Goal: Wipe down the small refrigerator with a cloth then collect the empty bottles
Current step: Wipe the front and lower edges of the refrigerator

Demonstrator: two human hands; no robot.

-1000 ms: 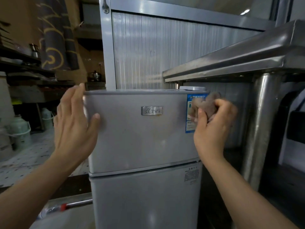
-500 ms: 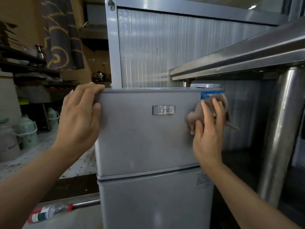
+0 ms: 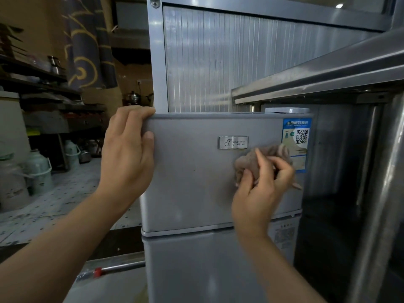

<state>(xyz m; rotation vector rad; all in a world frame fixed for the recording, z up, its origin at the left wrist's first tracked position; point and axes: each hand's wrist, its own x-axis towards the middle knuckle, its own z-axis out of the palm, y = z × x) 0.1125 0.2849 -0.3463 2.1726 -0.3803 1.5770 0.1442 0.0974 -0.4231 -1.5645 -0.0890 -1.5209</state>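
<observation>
Squarely at centre: small silver refrigerator, 2 doors, upper door filling the middle, lower door below at 6 o'clock. Metal logo badge mid-upper door; blue energy label with QR code at the door's 2 o'clock corner. Crumpled pinkish-brown cloth pressed flat against the upper door, just below and right of the badge, overlapping the label's lower left edge. Right hand bunched around the cloth, fingers curled over it, thumb up along its left side. Left hand at 9 o'clock, clamped on the door's top left corner, fingers hooked over the top edge, thumb flat on the front face. No empty bottles clearly made out. Behind at 12 o'clock, ribbed metal panel. At 2 o'clock, stainless steel shelf edge, with a thick steel post at 4 o'clock. At 9 o'clock, pale green thermos jugs on a speckled floor; dark shelving above them at 10 o'clock.
</observation>
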